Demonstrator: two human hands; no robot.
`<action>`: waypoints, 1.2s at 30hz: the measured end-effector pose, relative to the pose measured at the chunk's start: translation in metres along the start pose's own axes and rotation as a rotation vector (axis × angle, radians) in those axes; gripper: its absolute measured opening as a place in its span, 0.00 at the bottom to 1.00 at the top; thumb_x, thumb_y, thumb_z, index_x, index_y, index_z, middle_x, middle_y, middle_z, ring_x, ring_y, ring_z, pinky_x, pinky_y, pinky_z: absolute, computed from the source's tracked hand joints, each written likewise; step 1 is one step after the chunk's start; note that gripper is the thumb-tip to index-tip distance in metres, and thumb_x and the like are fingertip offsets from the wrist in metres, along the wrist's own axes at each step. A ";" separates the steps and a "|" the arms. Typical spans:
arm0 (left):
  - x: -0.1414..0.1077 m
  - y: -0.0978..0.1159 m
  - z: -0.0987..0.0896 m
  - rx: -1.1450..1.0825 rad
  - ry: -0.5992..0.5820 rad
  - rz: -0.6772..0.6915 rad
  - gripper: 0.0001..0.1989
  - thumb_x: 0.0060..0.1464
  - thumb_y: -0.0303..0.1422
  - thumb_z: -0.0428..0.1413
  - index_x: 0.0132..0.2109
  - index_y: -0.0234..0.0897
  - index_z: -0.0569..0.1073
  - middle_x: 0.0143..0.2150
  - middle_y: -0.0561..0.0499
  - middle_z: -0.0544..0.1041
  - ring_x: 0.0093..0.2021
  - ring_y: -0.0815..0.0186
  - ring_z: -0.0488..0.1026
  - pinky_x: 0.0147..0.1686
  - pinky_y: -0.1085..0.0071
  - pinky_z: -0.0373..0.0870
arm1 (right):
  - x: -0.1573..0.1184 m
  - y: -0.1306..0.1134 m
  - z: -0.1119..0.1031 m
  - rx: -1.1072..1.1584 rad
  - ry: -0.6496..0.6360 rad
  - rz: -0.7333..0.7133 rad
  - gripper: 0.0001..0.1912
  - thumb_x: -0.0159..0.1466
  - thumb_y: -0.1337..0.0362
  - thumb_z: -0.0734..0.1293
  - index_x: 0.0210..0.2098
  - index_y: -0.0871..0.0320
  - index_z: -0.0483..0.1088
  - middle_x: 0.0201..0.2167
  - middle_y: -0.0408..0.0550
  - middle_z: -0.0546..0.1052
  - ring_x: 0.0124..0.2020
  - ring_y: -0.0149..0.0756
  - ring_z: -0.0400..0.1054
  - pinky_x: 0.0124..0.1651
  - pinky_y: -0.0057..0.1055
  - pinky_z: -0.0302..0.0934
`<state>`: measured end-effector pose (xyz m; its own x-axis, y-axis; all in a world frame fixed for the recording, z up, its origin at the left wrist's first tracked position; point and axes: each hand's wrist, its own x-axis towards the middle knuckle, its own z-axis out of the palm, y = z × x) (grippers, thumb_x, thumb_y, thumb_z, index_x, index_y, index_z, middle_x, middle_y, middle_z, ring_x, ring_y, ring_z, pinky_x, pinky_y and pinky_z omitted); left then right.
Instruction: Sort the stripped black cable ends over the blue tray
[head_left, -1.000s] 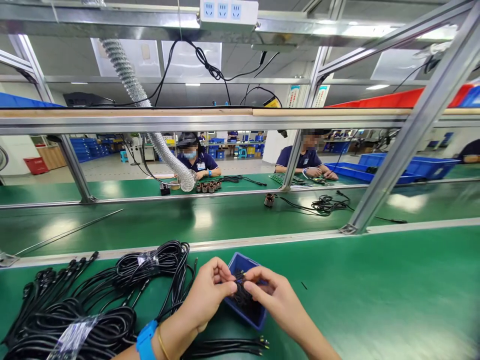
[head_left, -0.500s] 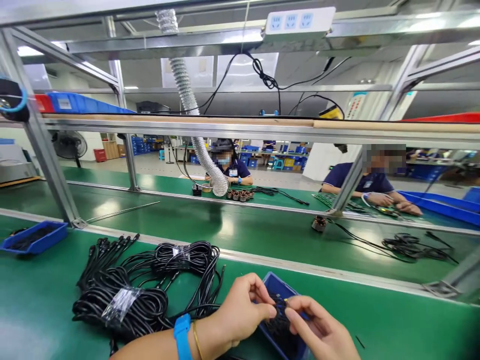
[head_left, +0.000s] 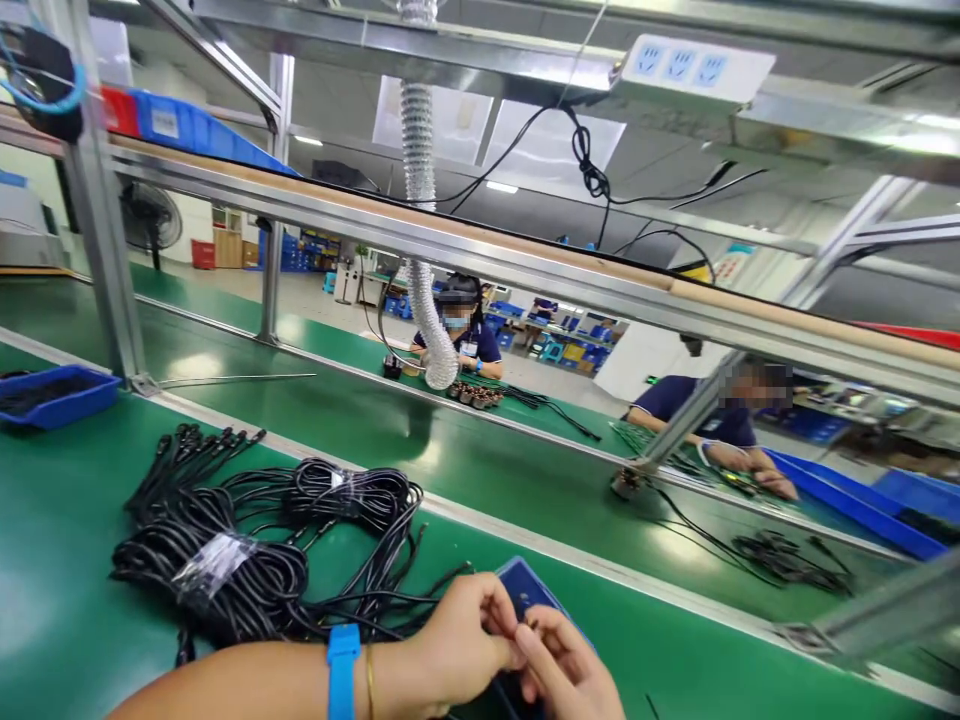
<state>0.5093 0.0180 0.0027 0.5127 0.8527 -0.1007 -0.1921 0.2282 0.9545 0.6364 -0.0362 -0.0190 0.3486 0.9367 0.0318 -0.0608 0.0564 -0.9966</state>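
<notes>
My left hand (head_left: 466, 638), with a blue watch band (head_left: 344, 668) at its wrist, is closed in a pinch. My right hand (head_left: 567, 672) pinches close against it, fingertips nearly meeting. Something small and dark with a yellowish spot shows between them, too little of it to name. Both hands are over a small blue bin (head_left: 519, 577), which they partly cover; dark small pieces lie inside. Left of the hands are bundles of black cables (head_left: 217, 570) bound with clear wrap, and a second coil (head_left: 352, 497) lies behind.
Another blue bin (head_left: 64, 400) sits at the far left of the green bench (head_left: 52, 520). A metal frame post (head_left: 97, 230) and shelf rail (head_left: 390, 225) cross ahead. A flexible duct (head_left: 427, 320) hangs down. Two people sit opposite. A small black piece (head_left: 652, 706) lies at right.
The view has tilted and shifted. My hands have come closer together, the right fingertips now against the left ones. More of the small dark thing is covered.
</notes>
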 end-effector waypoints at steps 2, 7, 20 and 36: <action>0.000 0.003 -0.001 -0.008 0.004 0.025 0.12 0.36 0.18 0.57 0.26 0.36 0.65 0.25 0.57 0.70 0.30 0.68 0.67 0.32 0.71 0.62 | -0.004 -0.005 0.006 -0.010 0.077 -0.051 0.23 0.46 0.48 0.77 0.32 0.58 0.76 0.21 0.43 0.73 0.17 0.29 0.62 0.19 0.25 0.59; -0.003 0.015 -0.004 0.027 -0.040 0.053 0.11 0.36 0.18 0.56 0.27 0.36 0.65 0.26 0.55 0.71 0.31 0.66 0.70 0.35 0.70 0.64 | -0.010 -0.012 0.008 -0.113 0.145 -0.114 0.22 0.49 0.45 0.75 0.27 0.60 0.76 0.19 0.44 0.73 0.19 0.31 0.63 0.22 0.26 0.62; -0.003 0.028 -0.016 0.522 -0.227 0.119 0.15 0.38 0.22 0.61 0.33 0.38 0.65 0.33 0.53 0.72 0.36 0.63 0.71 0.38 0.69 0.68 | -0.003 -0.002 -0.004 -0.246 -0.029 -0.109 0.22 0.52 0.45 0.72 0.34 0.58 0.77 0.22 0.44 0.73 0.21 0.33 0.64 0.21 0.25 0.58; 0.028 0.035 -0.056 1.698 -0.002 -0.040 0.16 0.60 0.36 0.57 0.52 0.33 0.71 0.53 0.43 0.73 0.51 0.56 0.72 0.51 0.52 0.70 | 0.000 -0.016 -0.009 -0.515 -0.215 -0.206 0.11 0.57 0.59 0.65 0.34 0.58 0.75 0.29 0.46 0.79 0.28 0.37 0.70 0.33 0.30 0.62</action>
<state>0.4704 0.0762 0.0175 0.4956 0.8586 -0.1312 0.8657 -0.4760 0.1548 0.6457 -0.0401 -0.0034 0.1044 0.9763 0.1897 0.4682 0.1200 -0.8754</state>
